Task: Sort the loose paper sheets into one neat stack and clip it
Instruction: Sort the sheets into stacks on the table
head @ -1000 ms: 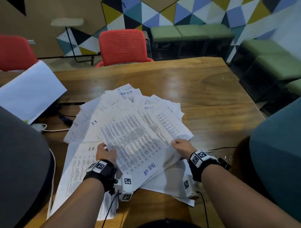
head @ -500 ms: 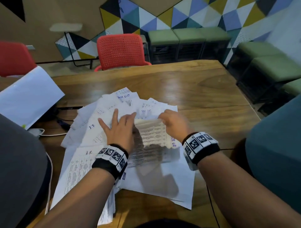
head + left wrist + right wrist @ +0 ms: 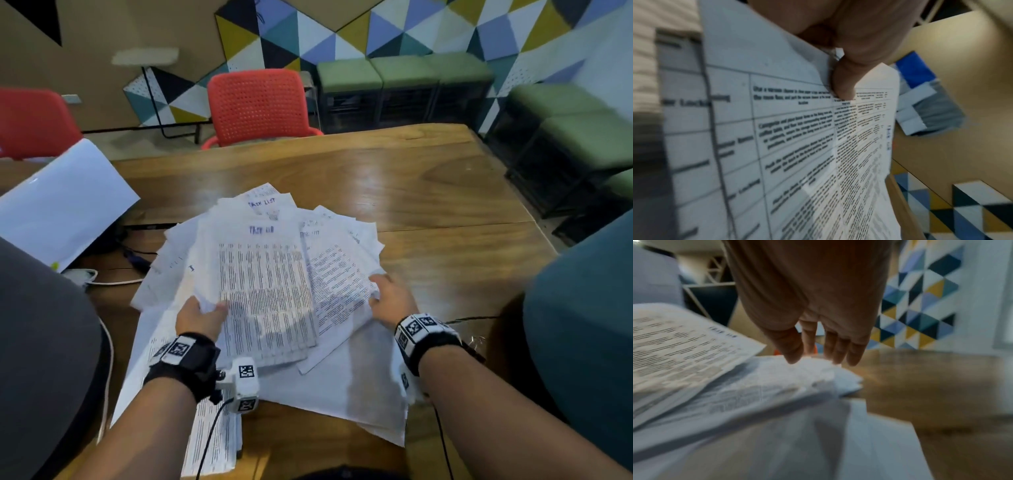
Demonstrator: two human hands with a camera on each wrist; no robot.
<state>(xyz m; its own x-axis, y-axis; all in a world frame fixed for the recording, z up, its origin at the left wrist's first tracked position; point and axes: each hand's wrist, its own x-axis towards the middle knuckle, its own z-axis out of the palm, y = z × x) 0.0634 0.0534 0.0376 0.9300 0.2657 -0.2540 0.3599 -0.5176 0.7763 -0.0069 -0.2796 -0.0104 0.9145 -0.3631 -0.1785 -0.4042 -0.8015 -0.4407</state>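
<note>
The paper sheets (image 3: 270,294) lie fanned mid-worktop (image 3: 445,212). The left hand (image 3: 200,317) pinches the top sheaf's near-left edge; the right hand (image 3: 390,299), fingers seemingly straight, touches the right edges. Lifting unevenly could spill loose sheets. Only the left-wrist view shows the thumb clamping paper; blur hides the right fingertips' contact.

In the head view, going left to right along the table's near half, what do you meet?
Tilted blank white sheet → left hand → printed table sheet headed in blue ink → right hand → bare wooden tabletop.
</note>
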